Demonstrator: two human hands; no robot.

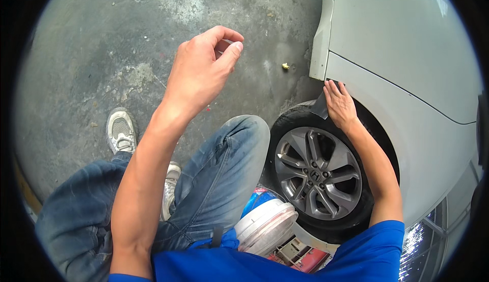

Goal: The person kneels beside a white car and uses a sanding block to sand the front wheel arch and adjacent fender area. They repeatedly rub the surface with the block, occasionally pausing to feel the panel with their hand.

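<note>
My right hand (340,104) presses almost flat on the edge of the wheel arch, fingers stretched out. Under it is a dark grey sheet (320,107), like sandpaper; one end juts out over the top of the tyre (277,129). The hand hides its middle. A pale silver car's fender (423,134) curves around the wheel. To the left, my left hand (204,65) is raised above the floor, away from the car. Its fingers are curled, with the thumb close to the index finger; whether something small is between them I cannot make out.
A grey spoked wheel (318,173) is beside my bent knee (249,134). Below it are a white round tub (267,226) and a red box (310,259). A small yellow scrap (285,66) lies on the stained concrete floor (127,32).
</note>
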